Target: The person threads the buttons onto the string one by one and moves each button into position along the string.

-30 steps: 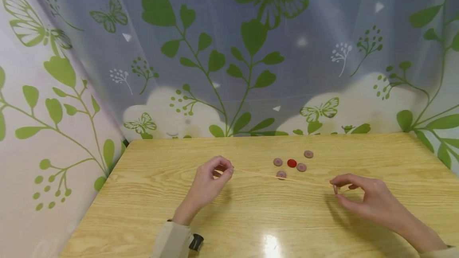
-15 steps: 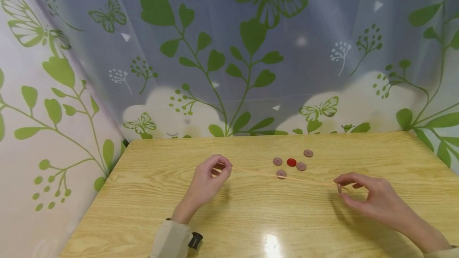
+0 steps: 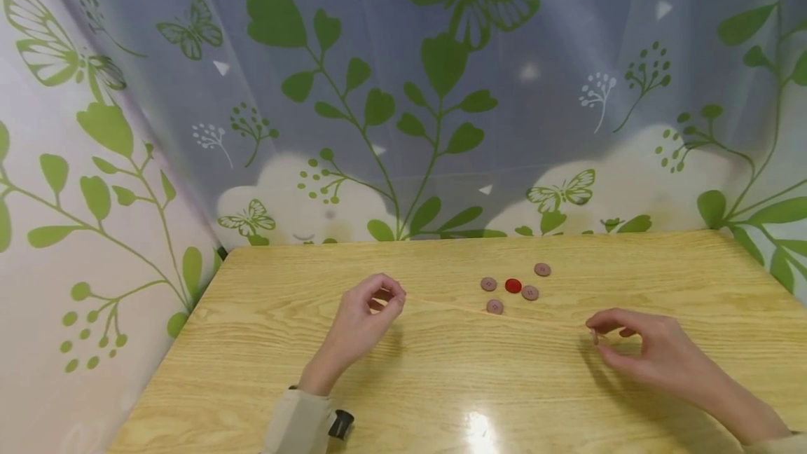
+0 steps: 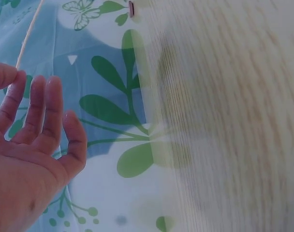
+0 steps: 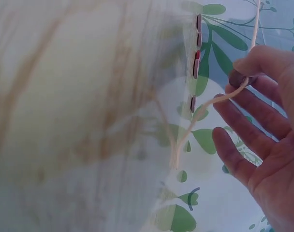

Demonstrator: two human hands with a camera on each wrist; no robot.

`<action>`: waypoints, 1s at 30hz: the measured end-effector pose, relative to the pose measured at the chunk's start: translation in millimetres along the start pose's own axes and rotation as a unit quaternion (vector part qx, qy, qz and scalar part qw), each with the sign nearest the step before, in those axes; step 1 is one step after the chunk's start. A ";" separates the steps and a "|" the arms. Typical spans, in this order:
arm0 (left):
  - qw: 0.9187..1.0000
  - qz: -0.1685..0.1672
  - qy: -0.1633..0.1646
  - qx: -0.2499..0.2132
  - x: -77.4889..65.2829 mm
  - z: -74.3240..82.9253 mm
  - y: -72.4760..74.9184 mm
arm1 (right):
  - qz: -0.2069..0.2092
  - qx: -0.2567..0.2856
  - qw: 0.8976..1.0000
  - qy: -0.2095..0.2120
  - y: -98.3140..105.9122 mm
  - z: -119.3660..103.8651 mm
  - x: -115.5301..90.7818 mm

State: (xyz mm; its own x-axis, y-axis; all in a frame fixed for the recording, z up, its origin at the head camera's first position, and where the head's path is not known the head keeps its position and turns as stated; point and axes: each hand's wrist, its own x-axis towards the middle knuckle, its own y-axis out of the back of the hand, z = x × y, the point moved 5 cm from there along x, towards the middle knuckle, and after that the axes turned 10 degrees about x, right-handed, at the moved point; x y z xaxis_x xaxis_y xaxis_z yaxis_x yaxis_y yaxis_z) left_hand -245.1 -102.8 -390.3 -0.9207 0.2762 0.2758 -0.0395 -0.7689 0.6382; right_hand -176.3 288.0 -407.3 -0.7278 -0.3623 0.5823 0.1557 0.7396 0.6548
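Observation:
My left hand [image 3: 361, 319] pinches one end of a thin pale cord [image 4: 28, 34] between thumb and forefinger, its other fingers loosely bent. The cord stretches across above the table to my right hand [image 3: 658, 356], where it looks faint in the head view. Between right thumb and forefinger I hold a brown button [image 5: 238, 78] on edge. The cord passes at the button, and its loose tail hangs down below the right hand in the right wrist view. Behind the cord, a red button [image 3: 513, 286] lies among several mauve buttons [image 3: 530, 293] on the table.
The wood-grain table [image 3: 284, 279] meets a blue, white and green leaf-patterned curtain [image 3: 353, 54] at its back edge. A similar curtain hangs at the left. A small black object [image 3: 341, 424] sits beside the left sleeve [image 3: 299, 420].
My right hand, with the brown button, has shifted slightly to the right since a second ago. The left hand has barely moved. The cord looks fainter now; the table buttons have stayed put.

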 end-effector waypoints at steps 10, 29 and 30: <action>1.000 -0.004 -0.001 0.001 -1.1 0.1 0.7 | -0.051 0.025 0.998 -0.029 -5.2 8.8 0.1; 0.997 -0.077 -0.029 0.013 -3.0 18.6 -20.7 | -0.111 0.000 0.994 -0.005 -12.8 25.3 6.7; 0.996 -0.079 -0.029 0.013 -3.2 19.2 -21.0 | -0.113 0.001 0.994 -0.004 -12.3 26.0 6.7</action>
State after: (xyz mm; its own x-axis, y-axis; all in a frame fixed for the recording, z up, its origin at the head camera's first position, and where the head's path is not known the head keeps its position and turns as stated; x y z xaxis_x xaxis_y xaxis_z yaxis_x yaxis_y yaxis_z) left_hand -233.9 -76.4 -390.8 -0.8802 0.4250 0.2112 -0.1705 -0.6985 0.6950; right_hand -200.4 291.2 -424.0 -0.7489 -0.5152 0.4168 -0.0143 0.6415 0.7670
